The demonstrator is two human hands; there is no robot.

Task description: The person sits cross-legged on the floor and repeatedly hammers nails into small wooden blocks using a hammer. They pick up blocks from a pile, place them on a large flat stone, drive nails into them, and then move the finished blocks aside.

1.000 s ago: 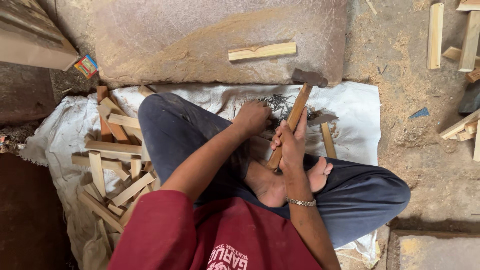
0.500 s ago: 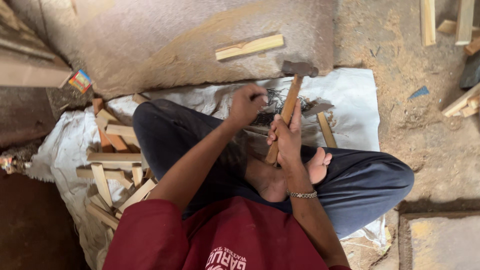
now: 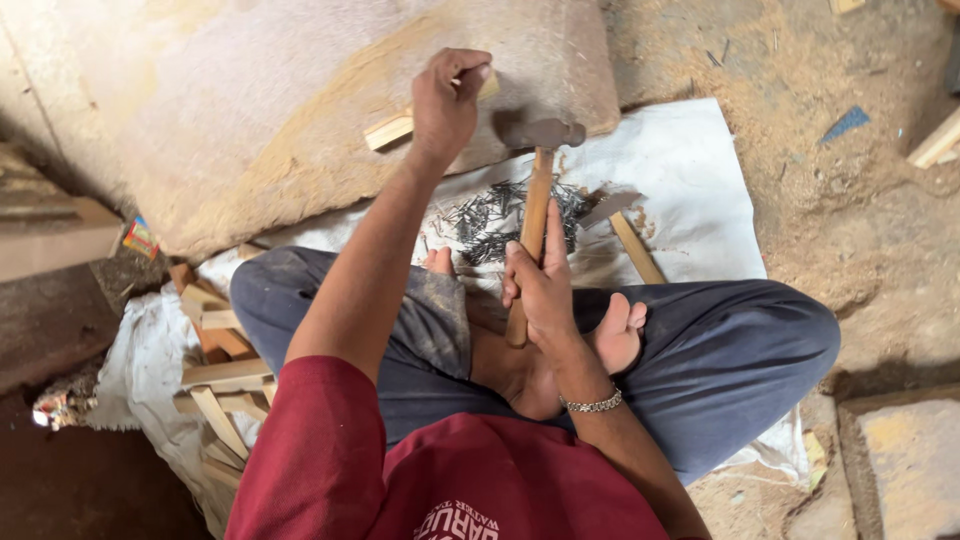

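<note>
I sit cross-legged on a white sack [image 3: 690,170]. My right hand [image 3: 545,285] grips the wooden handle of a hammer [image 3: 536,190], whose metal head points up near the stone slab's edge. My left hand [image 3: 447,100] reaches forward and pinches something small, too small to make out, at a short wooden block [image 3: 390,128] lying on the big stone slab [image 3: 260,110]. A pile of dark nails [image 3: 490,222] lies on the sack between the slab and my legs.
A heap of wooden offcuts [image 3: 215,355] sits by my left knee. One wooden strip [image 3: 637,247] lies on the sack beside the nails. Sawdust-covered ground [image 3: 800,70] spreads to the right, with more wood pieces [image 3: 938,140] at the edge.
My left hand has moved from the nail pile up to the wooden block on the slab. The hammer stays upright in my right hand, and the view has tilted forward.
</note>
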